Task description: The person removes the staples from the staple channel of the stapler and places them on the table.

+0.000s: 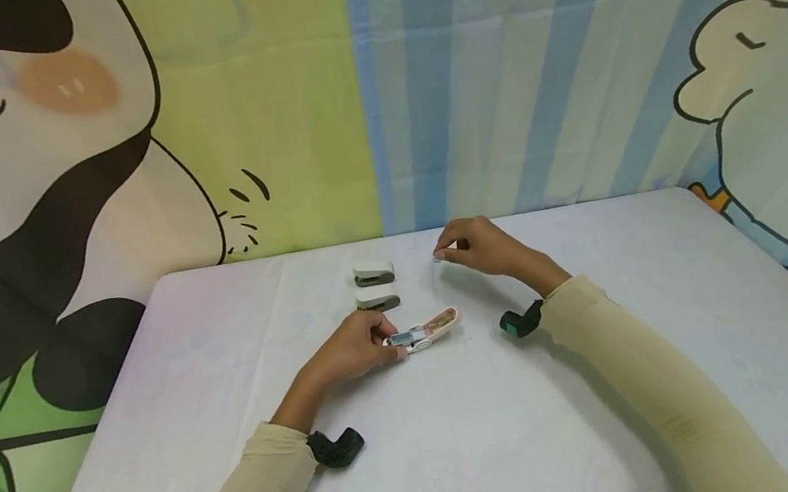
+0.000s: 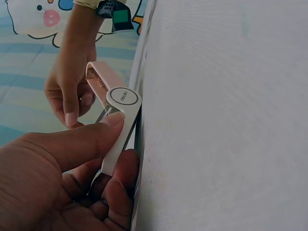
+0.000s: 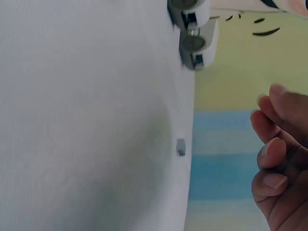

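While I am watching from a distance, I am judging the step in hand to be loading or unloading the pink-and-white stapler point(image 1: 417, 335). At left, the left hand point(image 1: 355, 344) is grasping the end of that stapler's white body. Behind it on the white table point(image 1: 482, 444), the nearer grey-and-white stapler point(image 1: 377, 295) and the farther grey-and-white stapler point(image 1: 373, 271) are standing one beyond the other, both looking closed, so I am not seeing what they contain.

Near the middle of the table, the pink-and-white stapler is reaching out rightward from the left hand, its pink lid point(image 1: 442, 321) swung back and its metal magazine point(image 1: 407, 337) showing; I cannot tell whether any staples are sitting inside.

Farther right, a small grey piece point(image 3: 181, 147), perhaps a short strip of staples, is lying on the table near the far edge. Close above it, the right hand point(image 1: 485, 246) is hovering, loosely curled and apparently grasping nothing. If the piece is meant for the magazine, the next move is calling for a fine pinch on it while the left hold is staying steady.
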Motion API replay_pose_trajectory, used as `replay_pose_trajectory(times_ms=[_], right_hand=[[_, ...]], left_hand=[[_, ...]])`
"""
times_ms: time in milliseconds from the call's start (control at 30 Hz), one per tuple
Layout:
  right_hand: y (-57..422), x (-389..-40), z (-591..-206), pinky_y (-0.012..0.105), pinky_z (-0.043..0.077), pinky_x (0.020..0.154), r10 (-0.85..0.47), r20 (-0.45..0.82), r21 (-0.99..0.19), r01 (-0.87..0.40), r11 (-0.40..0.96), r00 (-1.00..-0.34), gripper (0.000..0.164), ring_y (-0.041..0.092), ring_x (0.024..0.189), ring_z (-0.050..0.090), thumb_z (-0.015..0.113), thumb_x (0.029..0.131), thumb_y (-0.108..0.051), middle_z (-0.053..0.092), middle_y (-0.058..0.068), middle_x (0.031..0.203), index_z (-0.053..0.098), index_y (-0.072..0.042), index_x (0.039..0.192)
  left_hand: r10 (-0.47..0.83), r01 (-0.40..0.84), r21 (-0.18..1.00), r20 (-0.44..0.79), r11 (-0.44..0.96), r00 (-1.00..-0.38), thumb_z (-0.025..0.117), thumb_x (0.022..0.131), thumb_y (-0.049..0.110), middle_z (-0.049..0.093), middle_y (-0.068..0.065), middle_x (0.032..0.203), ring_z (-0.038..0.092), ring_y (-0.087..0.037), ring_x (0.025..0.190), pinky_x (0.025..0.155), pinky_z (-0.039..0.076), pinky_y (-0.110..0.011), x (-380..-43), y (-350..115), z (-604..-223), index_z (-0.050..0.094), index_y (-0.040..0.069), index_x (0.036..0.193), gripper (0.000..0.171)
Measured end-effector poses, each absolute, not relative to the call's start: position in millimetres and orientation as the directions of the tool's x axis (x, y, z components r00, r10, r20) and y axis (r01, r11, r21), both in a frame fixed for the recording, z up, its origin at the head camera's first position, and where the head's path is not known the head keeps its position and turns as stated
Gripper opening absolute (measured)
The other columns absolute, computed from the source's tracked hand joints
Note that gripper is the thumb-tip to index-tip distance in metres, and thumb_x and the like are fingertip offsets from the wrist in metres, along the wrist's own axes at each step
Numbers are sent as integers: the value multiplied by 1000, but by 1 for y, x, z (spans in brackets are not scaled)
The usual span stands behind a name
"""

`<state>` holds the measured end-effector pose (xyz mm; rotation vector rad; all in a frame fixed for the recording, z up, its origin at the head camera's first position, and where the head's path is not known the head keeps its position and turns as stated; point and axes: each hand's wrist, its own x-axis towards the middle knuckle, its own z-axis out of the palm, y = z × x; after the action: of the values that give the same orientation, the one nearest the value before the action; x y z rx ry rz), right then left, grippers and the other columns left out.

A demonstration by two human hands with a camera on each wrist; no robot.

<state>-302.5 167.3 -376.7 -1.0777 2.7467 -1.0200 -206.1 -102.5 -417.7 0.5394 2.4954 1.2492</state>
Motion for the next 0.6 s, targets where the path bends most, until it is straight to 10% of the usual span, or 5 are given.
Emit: replay_pose_trajectory(times_ms=[333, 600], right_hand=[[156, -269, -367, 31, 48, 65, -832, -110, -635, -605, 480, -544, 37, 18, 78, 58, 76, 86, -27, 67, 0, 104, 69, -9, 118], [155, -254, -363, 28, 48, 69, -830, -155, -508, -677, 533, -537, 22, 12, 80, 56, 72, 90, -12, 65, -6, 98, 71, -9, 112]], left_hand=[[466, 204, 813, -92, 546, -880, 81, 80, 13, 58, -4, 75, 48, -14, 63, 55, 40, -29, -208, -103, -418, 68, 4, 93, 20], [457, 191, 814, -101, 548, -884, 81, 80, 14, 60, -3, 76, 50, -14, 63, 55, 41, -28, -208, -100, -420, 68, 5, 91, 19]])
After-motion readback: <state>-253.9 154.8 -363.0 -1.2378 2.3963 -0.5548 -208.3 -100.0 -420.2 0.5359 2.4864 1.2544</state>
